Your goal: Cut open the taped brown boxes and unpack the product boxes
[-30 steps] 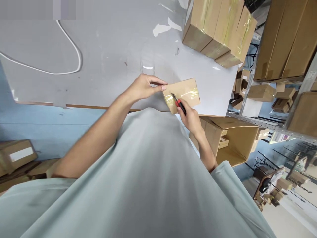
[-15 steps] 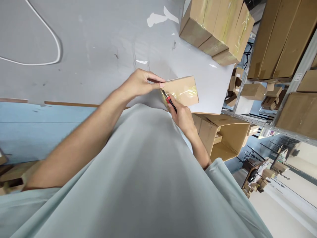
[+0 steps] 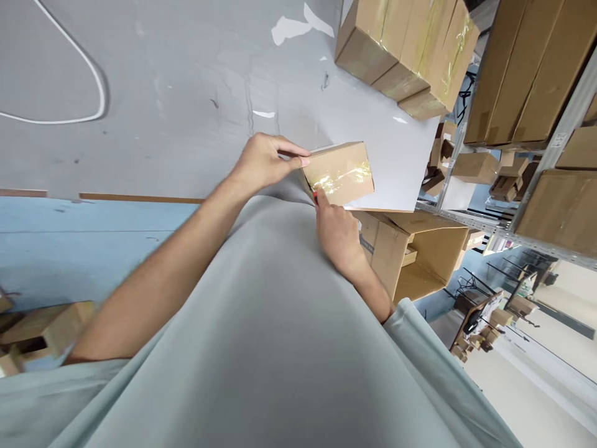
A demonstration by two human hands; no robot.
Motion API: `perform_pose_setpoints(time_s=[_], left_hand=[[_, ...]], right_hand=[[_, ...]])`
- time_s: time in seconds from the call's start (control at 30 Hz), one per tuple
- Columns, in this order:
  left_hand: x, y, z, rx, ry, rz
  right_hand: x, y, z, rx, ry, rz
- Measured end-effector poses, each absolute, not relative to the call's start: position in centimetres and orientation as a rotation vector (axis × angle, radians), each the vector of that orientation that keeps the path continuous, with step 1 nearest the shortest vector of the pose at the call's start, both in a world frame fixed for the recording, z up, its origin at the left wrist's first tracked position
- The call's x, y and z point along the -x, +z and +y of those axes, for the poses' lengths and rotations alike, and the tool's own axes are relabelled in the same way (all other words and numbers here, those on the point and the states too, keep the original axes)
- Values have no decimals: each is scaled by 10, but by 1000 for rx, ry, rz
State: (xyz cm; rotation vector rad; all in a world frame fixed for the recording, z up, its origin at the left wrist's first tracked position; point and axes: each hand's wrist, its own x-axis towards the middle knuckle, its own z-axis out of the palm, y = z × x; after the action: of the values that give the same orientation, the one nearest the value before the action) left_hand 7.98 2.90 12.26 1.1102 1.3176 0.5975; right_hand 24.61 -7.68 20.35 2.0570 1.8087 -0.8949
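Observation:
A small cardboard box [image 3: 345,163] with shiny clear tape on its face rests near the front edge of the grey table [image 3: 177,118]. My left hand [image 3: 262,162] grips the box's left upper corner between thumb and fingers. Wrapped around a red and black utility knife [image 3: 316,197], my right hand [image 3: 341,235] is at the lower left edge of the box. Only a bit of the knife's red part shows; its blade is hidden behind the hand and box edge.
Several taped cardboard boxes [image 3: 396,56] stand at the table's far right. A large open carton [image 3: 422,261] sits below the right edge, beside a metal shelf [image 3: 529,186] of boxes. A white cable [image 3: 96,74] and paper scraps [image 3: 291,28] lie on the table.
My right hand has moved slightly down and turned, carrying the knife from the box's upper left side to its lower left edge. The left hand still holds the corner.

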Motion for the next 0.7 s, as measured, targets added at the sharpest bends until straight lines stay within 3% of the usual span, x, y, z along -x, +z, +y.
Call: perform_pose_setpoints(time_s=[0.7], left_hand=[[-81,119,19,-1162,682,1259]], right_hand=[[-248,257,-97,-1771,-817,1589]])
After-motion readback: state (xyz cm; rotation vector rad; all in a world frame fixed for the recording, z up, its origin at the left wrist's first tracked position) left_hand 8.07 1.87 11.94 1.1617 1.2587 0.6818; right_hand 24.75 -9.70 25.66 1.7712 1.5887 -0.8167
